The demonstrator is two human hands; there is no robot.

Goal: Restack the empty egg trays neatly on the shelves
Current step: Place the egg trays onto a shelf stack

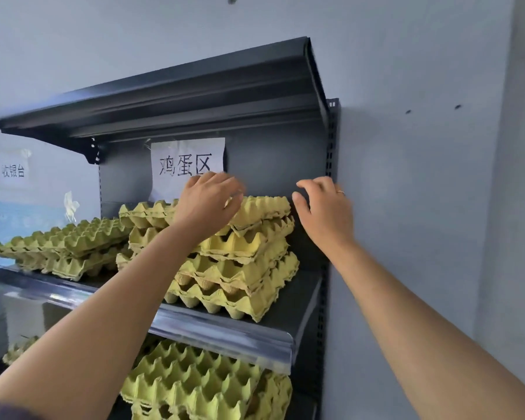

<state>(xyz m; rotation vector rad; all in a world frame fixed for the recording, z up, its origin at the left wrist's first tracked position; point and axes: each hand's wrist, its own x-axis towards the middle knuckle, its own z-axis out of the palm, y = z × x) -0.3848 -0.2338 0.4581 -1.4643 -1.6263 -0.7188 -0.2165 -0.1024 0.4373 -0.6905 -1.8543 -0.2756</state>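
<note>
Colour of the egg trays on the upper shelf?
Yellow-green egg trays, seen best in the head view.

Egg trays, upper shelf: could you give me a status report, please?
Left hand on top of tall stack, grip blurred. Right hand open beside it. Stack crooked. Nothing in the way.

Left hand (208, 201) reaches toward 12 o'clock, palm down, fingers blurred; right hand (325, 207), at its 3 o'clock, is empty and loosely curled.

soft even light, your left hand (208, 204) smeared by motion blur, glare streaks along the shelf's front strip (219, 332), lines bowing toward your frame edges
</note>
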